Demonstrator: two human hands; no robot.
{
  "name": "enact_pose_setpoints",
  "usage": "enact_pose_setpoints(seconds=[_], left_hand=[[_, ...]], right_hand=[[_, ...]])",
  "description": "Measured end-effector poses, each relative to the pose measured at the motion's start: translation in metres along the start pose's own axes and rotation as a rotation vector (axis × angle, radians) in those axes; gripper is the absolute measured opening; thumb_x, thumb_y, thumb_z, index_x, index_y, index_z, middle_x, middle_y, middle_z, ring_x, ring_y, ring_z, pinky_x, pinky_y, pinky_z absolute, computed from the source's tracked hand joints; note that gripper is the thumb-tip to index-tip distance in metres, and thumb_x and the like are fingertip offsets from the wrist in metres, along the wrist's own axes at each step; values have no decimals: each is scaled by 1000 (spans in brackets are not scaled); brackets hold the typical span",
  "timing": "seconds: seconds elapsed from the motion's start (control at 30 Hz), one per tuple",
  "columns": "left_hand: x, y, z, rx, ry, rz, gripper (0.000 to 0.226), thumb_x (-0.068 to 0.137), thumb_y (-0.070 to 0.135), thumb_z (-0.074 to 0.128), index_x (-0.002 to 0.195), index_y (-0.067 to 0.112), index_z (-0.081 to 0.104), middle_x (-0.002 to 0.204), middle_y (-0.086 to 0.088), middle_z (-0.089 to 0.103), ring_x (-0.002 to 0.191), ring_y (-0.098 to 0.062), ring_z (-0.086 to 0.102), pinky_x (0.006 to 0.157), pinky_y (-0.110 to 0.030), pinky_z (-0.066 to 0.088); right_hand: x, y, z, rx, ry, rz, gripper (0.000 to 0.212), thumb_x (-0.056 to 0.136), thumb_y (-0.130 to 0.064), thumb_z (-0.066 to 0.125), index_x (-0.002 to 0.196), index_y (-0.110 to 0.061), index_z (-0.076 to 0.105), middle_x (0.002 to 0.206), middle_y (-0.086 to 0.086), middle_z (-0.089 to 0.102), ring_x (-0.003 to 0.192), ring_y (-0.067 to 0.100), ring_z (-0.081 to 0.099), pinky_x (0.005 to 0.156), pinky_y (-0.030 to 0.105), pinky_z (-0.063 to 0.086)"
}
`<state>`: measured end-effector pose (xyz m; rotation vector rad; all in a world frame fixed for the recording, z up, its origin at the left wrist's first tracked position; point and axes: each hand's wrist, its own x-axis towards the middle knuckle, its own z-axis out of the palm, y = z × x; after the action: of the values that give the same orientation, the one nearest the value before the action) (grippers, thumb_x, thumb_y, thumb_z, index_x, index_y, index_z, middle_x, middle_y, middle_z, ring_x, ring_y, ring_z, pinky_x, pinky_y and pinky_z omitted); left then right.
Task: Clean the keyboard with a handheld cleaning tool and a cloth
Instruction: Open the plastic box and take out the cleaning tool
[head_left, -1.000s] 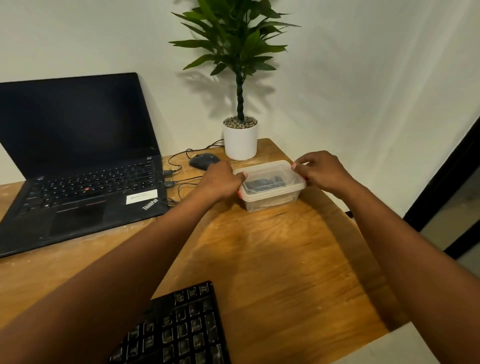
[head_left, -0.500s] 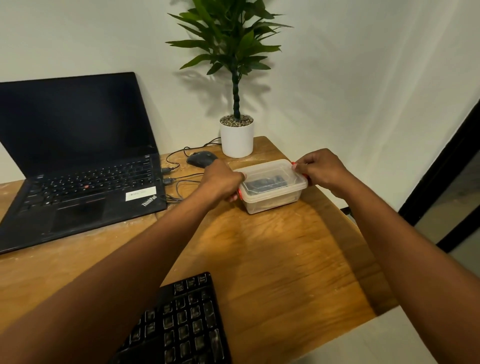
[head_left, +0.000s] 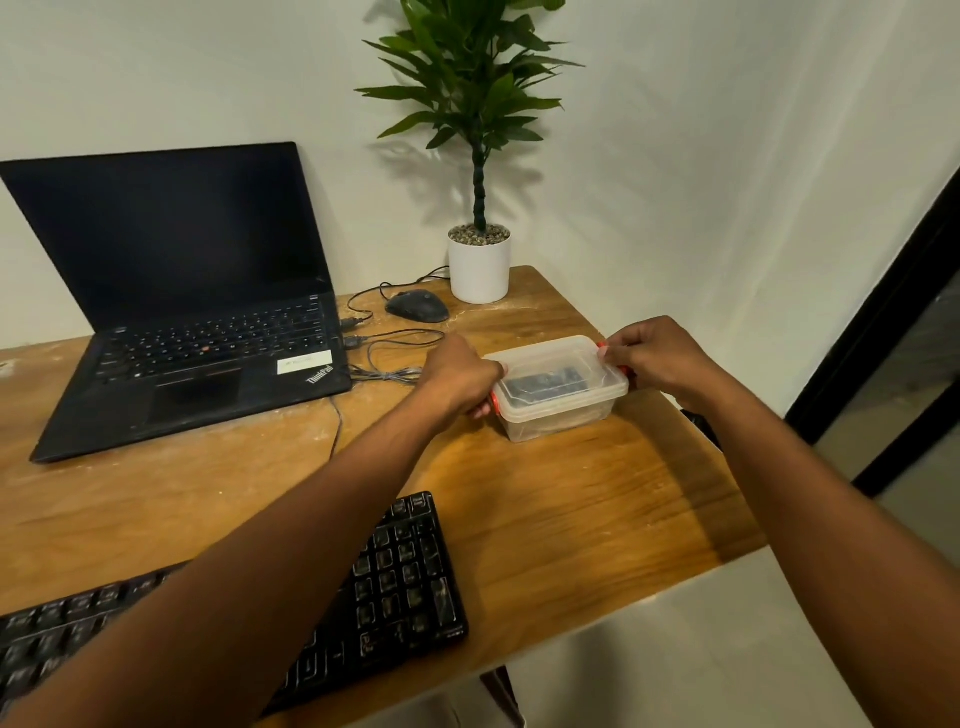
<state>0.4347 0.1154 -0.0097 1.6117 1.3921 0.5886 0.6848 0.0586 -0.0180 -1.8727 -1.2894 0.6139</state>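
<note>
Head view, the only one. Keyboard (head_left: 395, 587) lies at the near desk edge, about 7 o'clock in frame, partly under the left forearm, untouched. Clear plastic box (head_left: 558, 387) sits at roughly 2 o'clock from it, lid on, red clips at both ends. Left hand (head_left: 460, 376) curls its fingers round the box's left end at the clip; right hand (head_left: 657, 358) pinches the right clip. Something dark shows through the lid (likely the cleaning tool, cannot confirm); no cloth visible. Laptop (head_left: 197, 317) at 10 o'clock, mouse (head_left: 417, 305) and potted plant (head_left: 479, 260) at 12. Judgement: very early. Box not yet open; brushing and wiping both remain.
</note>
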Motion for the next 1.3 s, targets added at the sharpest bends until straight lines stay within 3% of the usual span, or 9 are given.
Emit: enact_pose_setpoints(seconds=[0.2, 0.4, 0.63, 0.87, 1.0, 1.13, 1.2, 1.23, 1.3], left_hand=[[-3, -4, 2, -31, 7, 7, 22, 99, 24, 68, 96, 3, 65, 71, -13, 70, 55, -21, 61, 50, -30, 51], [-6, -16, -10, -23, -59, -31, 46, 101, 42, 62, 94, -2, 73, 65, -9, 67, 51, -19, 58, 47, -27, 44], [-12, -14, -13, -70, -105, -49, 36, 101, 35, 64, 93, 1, 70, 62, -6, 62, 46, -15, 51, 43, -25, 38], [-17, -12, -14, -166, -120, -104, 31, 104, 25, 59, 86, 0, 65, 61, -6, 59, 44, -12, 47, 38, -21, 35], [-13, -22, -19, -299, -181, -222, 29, 102, 25, 62, 87, 1, 65, 60, -5, 60, 46, -12, 49, 40, -22, 38], [-11, -24, -22, -278, -118, -198, 29, 96, 26, 72, 100, -2, 65, 75, -13, 71, 55, -18, 61, 50, -28, 50], [-11, -18, -18, -135, 10, -87, 31, 90, 26, 79, 108, 6, 64, 95, -10, 73, 79, -24, 70, 70, -38, 60], [-13, -13, -15, -53, 66, -27, 33, 88, 27, 81, 111, 10, 64, 103, -5, 69, 91, -23, 68, 79, -40, 60], [-17, -4, -9, 43, 90, 63, 37, 86, 27, 82, 116, 13, 65, 106, 2, 61, 97, -18, 60, 80, -36, 56]], right_hand=[[-7, 0, 3, 40, 13, 27, 16, 94, -23, 74, 102, -9, 78, 101, 5, 74, 86, 21, 72, 64, 27, 61], [-7, -1, 1, 73, 35, 80, 20, 91, -32, 76, 94, -12, 77, 97, 4, 75, 85, 23, 74, 73, 35, 64], [-7, 1, 2, 128, 50, 128, 22, 88, -31, 80, 92, -10, 78, 97, 8, 76, 86, 27, 74, 79, 44, 65], [-11, -5, 3, 147, 55, 154, 22, 88, -26, 80, 96, -6, 77, 98, 8, 75, 84, 26, 75, 63, 32, 63], [-12, -7, 3, 155, 50, 162, 23, 87, -26, 80, 96, -5, 77, 98, 8, 75, 83, 26, 75, 57, 29, 61], [-14, -9, 3, 157, 48, 167, 23, 88, -25, 79, 97, -4, 76, 98, 8, 74, 83, 25, 74, 52, 25, 58], [-13, -8, 3, 144, 54, 170, 22, 88, -25, 80, 97, -5, 76, 97, 7, 74, 83, 25, 74, 56, 28, 61], [-13, -7, 3, 133, 58, 170, 21, 88, -25, 80, 96, -6, 77, 97, 7, 74, 83, 25, 74, 60, 30, 62], [-12, -6, 3, 132, 64, 174, 21, 88, -26, 80, 95, -6, 77, 98, 7, 74, 84, 26, 74, 65, 33, 64]])
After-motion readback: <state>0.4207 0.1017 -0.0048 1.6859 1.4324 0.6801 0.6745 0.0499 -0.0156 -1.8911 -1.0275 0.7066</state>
